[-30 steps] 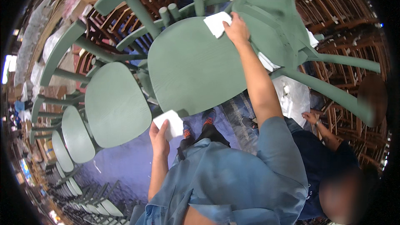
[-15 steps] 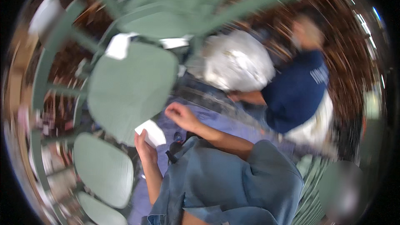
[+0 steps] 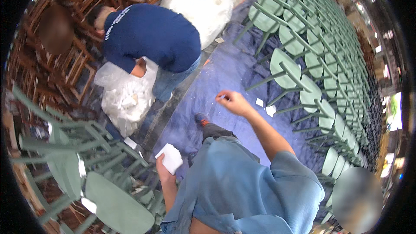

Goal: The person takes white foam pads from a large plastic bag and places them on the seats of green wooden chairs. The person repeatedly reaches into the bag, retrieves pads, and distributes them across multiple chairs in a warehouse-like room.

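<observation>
Here the left hand [image 3: 163,170] keeps a closed grip on a white folded pad [image 3: 170,158], held low beside the blue shirt [image 3: 242,190]. The right hand [image 3: 234,102] has come off the green chair seat and now hangs over the blue floor sheet [image 3: 229,67], fingers loosely curled, pinching a tiny white scrap [image 3: 222,97].

Light: even, diffuse, moderately bright; the source cannot be fixed, possibly overhead. Shadows soft and faint on the blue floor covering [image 3: 225,73]. White plastic bags [image 3: 201,0] at upper centre are nearly blown out. Small glare patches at the right rim. Strong fisheye bending: green chair rows [image 3: 329,60] curve toward the right edge. Black vignette all round. Centre fairly sharp; rim soft.
</observation>
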